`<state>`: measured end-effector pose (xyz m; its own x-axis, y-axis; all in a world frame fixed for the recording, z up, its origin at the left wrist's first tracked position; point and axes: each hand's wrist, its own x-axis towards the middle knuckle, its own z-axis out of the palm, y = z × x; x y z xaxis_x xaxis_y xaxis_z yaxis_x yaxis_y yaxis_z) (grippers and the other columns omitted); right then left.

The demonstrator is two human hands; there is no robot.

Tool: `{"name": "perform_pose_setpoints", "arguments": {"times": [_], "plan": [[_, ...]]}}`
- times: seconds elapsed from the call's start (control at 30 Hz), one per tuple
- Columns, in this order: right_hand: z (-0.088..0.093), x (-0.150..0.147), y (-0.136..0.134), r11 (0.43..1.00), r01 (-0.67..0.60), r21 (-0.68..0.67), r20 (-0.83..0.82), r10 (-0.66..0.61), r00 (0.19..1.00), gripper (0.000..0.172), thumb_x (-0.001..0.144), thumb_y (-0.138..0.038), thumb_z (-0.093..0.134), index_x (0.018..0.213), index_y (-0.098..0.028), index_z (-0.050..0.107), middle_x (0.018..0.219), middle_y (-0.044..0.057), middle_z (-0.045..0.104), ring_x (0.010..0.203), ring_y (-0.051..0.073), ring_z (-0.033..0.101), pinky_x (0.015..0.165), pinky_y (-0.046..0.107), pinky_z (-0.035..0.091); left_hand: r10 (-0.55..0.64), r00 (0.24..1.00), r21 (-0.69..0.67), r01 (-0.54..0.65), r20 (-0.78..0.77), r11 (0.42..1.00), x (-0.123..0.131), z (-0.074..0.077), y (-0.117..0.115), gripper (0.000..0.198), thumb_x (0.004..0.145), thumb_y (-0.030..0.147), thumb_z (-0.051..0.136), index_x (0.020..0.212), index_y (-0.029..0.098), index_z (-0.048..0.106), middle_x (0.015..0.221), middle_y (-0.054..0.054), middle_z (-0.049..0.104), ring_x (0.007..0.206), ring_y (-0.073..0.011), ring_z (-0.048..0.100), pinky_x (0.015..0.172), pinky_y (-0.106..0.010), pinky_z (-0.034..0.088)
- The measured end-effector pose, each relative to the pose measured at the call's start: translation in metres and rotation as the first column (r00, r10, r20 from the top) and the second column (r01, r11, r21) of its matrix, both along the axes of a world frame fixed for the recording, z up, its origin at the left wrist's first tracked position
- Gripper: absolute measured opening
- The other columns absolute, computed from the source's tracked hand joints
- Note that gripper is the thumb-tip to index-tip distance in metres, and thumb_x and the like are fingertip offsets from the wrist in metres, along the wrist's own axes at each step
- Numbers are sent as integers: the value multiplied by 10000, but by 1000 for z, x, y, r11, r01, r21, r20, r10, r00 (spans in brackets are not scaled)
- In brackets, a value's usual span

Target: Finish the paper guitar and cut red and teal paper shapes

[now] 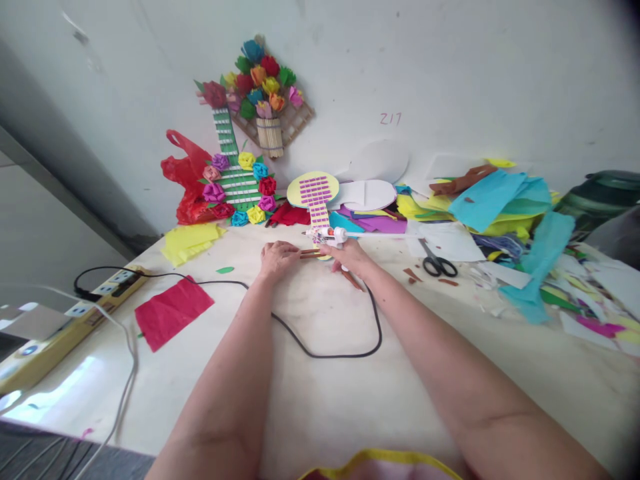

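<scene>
My left hand (279, 259) rests low over the table, its fingers closed on the end of narrow brown strips (311, 253). In my right hand (353, 257) is a white hot glue gun (327, 235), its nozzle pointing left above the strips. A long white glue stick (385, 235) sticks out of its back. Just behind the gun stands a yellow oval card piece (295, 190) with a purple-dashed panel (313, 190) on it. Another brown piece (353, 280) lies below my right hand. The fingertips of both hands are small and partly hidden.
A black cord (320, 356) loops across the table (320, 407) to a yellow power strip (95, 310) at left. Black-handled scissors (439, 265) lie right, near blue tissue paper (500, 200) and scraps. Red paper (174, 312) lies left. Paper-flower crafts (240, 180) stand at the wall.
</scene>
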<state>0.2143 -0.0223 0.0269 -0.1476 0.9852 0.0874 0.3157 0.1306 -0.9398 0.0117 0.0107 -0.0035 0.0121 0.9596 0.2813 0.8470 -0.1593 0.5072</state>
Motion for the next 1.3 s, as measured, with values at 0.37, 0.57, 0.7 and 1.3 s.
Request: {"name": "perform_pose_setpoints", "arguments": {"times": [0.37,0.57,0.7,1.3], "plan": [[-7,2,4,1000,-11,7,-8,11,1000,332,763,-399,628,974,-143,629,860,58,679,393,76,537,398,202,443,-3,999,-43,1,-37,999,0,3,-1,322,724,413,575,1001,290,686,1131,-16,621,1151,-284,426,1007,-398,284],[8,15,6,999,41,13,-74,-40,996,305,767,-405,632,914,-138,630,856,68,689,381,58,504,391,193,425,8,1000,-35,-9,-25,999,-4,0,2,361,736,395,552,1063,282,658,1132,-23,618,1150,-264,440,1006,-368,308],[24,38,5,1000,-17,-27,-41,16,999,331,768,-434,632,898,-130,625,678,50,681,337,55,428,363,195,374,9,1000,-38,-10,-17,999,-5,-1,3,375,741,385,534,1074,261,655,1140,-32,619,1144,-267,442,1000,-368,318],[55,73,-10,963,-92,-253,243,155,958,347,664,-442,731,776,-133,620,555,39,654,298,40,373,374,199,341,-40,990,-89,53,137,995,-9,3,4,473,653,262,510,1106,215,638,1068,-14,665,1092,-229,504,947,-308,395]]}}
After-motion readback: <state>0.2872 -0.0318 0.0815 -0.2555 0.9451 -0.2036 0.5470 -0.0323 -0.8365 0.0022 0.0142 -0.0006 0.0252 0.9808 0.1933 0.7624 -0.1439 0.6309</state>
